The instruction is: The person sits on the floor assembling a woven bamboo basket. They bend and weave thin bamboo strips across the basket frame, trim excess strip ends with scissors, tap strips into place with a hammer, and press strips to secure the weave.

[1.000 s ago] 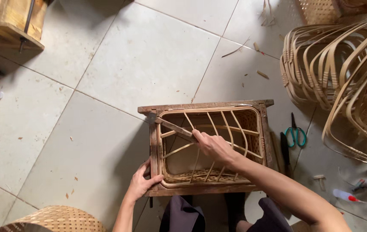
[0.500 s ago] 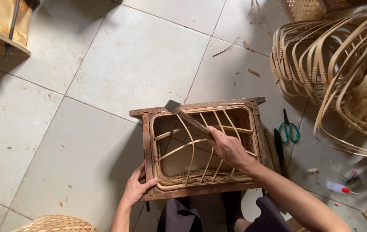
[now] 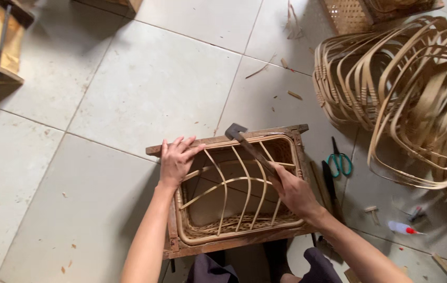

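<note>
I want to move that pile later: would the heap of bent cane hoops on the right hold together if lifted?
Probably not: the cane hoops lie loosely tangled, so some may slide off. They look thin and springy, likely light.

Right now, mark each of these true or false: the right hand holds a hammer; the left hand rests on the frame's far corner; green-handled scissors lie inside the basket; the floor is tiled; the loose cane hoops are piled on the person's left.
1. The right hand holds a hammer. True: it grips the handle, with the head over the far rail.
2. The left hand rests on the far left corner of the wooden frame. True.
3. Green-handled scissors lie inside the basket. False: they lie on the floor, right of the frame.
4. The floor is tiled. True.
5. The cane hoops are piled on the person's left. False: they are on the right.
</note>
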Available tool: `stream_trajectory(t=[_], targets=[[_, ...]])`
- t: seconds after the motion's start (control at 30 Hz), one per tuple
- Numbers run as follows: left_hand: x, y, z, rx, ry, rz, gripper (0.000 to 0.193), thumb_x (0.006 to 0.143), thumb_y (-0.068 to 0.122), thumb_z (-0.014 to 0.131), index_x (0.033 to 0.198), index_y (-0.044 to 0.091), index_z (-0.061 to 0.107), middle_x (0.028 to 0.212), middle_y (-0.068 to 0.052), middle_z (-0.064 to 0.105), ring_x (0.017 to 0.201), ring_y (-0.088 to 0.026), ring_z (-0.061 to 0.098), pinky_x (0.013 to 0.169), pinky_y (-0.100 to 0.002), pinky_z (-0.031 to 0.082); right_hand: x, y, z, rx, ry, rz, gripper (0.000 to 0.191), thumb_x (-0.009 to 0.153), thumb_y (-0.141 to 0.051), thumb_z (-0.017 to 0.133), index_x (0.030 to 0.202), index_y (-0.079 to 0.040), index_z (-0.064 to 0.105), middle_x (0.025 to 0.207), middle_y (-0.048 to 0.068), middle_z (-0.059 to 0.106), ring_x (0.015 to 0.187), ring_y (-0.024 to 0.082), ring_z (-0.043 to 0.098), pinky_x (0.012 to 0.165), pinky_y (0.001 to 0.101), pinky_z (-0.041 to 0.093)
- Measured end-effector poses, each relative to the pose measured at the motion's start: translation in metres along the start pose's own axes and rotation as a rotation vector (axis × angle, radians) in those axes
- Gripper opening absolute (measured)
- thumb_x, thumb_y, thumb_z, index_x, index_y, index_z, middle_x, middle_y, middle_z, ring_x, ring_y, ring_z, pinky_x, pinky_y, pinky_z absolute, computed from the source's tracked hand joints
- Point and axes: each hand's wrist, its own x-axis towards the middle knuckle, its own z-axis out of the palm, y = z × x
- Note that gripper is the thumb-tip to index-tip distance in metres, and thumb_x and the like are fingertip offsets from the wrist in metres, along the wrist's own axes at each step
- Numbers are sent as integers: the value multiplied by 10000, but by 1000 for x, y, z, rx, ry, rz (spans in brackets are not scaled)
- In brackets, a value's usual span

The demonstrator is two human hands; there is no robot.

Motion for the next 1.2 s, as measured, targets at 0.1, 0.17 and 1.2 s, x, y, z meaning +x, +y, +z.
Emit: stream_trajectory(t=[0.1,0.17,1.2], targets=[[-3,-3,4,-19,144,32,629,825,-12,641,1261,435,716,1376,60,649,1230,-222,604,1165,-643,324,-6,5,-10,31,-45,114,410,1006,-192,581,1383,-67,481,860,174,732,684,315,754,578,424,607],[-6,-3,5,-27,169,55,647,797,-54,624,1247,399,728,1340,53,671,1171,-199,615,1147,-629,351,-8,9,-16,-47,-111,141,374,1032,-207,571,1370,-73,487,868,167,738,712,334,751,622,431,619],[-18,11,-5,-85,97,-4,642,782,-19,670,1272,393,722,1388,47,644,1270,-214,569,1206,-659,283,-189,67,-39,-40,204,417,407,976,-167,601,1346,-16,521,997,245,741,865,387,763,692,438,611]])
